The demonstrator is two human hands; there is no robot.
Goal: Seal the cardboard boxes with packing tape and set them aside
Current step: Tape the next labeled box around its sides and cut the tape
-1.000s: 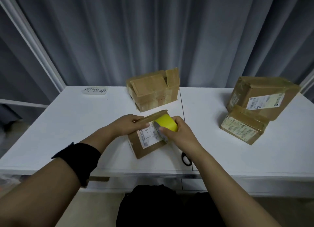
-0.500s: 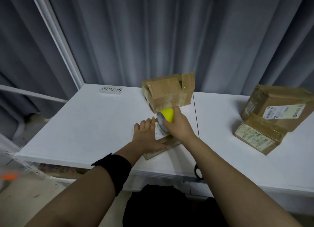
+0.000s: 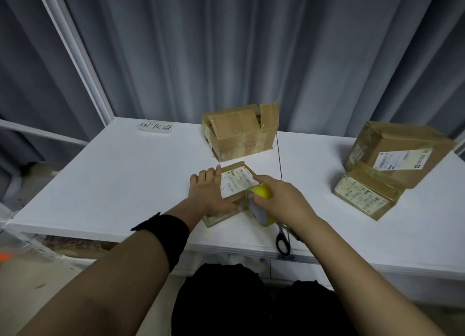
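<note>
Head view: small box (image 3: 236, 182) lay on table (image 3: 120, 184).
My left hand (image 3: 208, 196) pressed it, fingers straight; right hand (image 3: 285, 203) gripped the tape roll (image 3: 261, 207), probably touching the box.

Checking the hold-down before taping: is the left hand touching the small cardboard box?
Touching. The head view shows the left hand lying flat on the small cardboard box, fingers straight, covering its left part.

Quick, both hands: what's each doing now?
Left hand: open, pressing flat on the small brown cardboard box.
Right hand: gripping the yellow packing tape roll.
</note>
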